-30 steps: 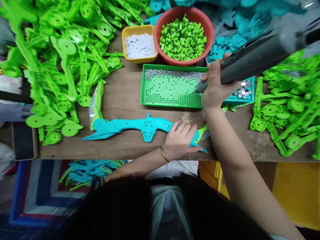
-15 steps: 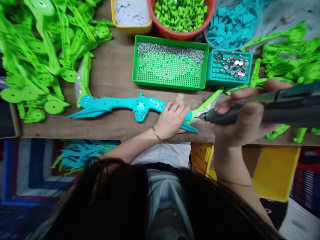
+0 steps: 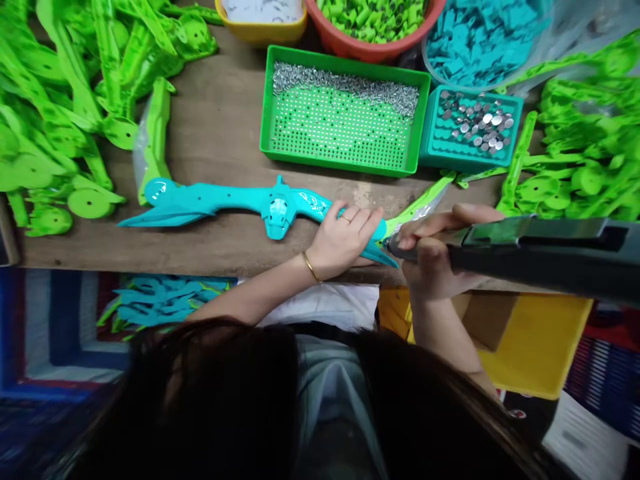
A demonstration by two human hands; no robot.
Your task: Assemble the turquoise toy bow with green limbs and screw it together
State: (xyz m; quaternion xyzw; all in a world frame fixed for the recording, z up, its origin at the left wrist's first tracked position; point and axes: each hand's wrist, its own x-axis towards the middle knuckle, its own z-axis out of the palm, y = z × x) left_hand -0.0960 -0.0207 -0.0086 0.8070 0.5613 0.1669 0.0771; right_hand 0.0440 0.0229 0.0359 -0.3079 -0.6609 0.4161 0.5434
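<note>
Turquoise plastic made up the long piece (image 3: 233, 197), which lay along the near edge of the table (image 3: 215, 137). The left hand (image 3: 343, 241) held the piece's right part, fingers bent across the top. The right hand (image 3: 437, 257) had its fingers wrapped around a dark driver (image 3: 530, 260), whose tip was at the piece's right end, though contact was too small to make out. Beyond sat a green tray (image 3: 340, 163), screws (image 3: 345, 85) gathered along its far edge, and just beside its right edge a teal box (image 3: 467, 161) with metal discs (image 3: 487, 119). Farthest stood a yellow bowl (image 3: 263, 33) and a red bowl (image 3: 375, 51).
</note>
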